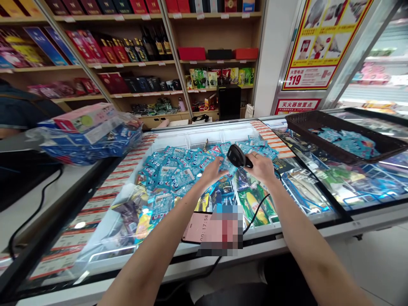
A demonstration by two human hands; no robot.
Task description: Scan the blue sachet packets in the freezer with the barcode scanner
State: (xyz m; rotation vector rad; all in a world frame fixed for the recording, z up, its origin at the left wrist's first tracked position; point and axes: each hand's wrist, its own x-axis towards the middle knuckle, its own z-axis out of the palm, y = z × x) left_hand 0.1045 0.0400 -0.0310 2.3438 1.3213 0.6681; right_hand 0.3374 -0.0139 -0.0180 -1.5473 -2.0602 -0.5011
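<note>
My right hand [262, 166] is wrapped around the handle of a black barcode scanner [236, 156], its head pointing left. Close beside the scanner's head, my left hand [213, 173] pinches a small light-blue packet [228, 166] between thumb and fingers, partly hidden by the hand. Many more blue packets [183, 177] lie spread beneath both hands on top of the glass-topped chest freezer [219, 132]. From the scanner a black cable [256, 211] runs down over the front edge.
At the front edge lies a phone [195, 227] with a timer, partly blurred. A dark tray [318, 123] of blue packets stands at right; plastic-wrapped boxes [86, 131] are at left. Stocked shelves [114, 66] line the back. Another person's sleeve [28, 106] shows at far left.
</note>
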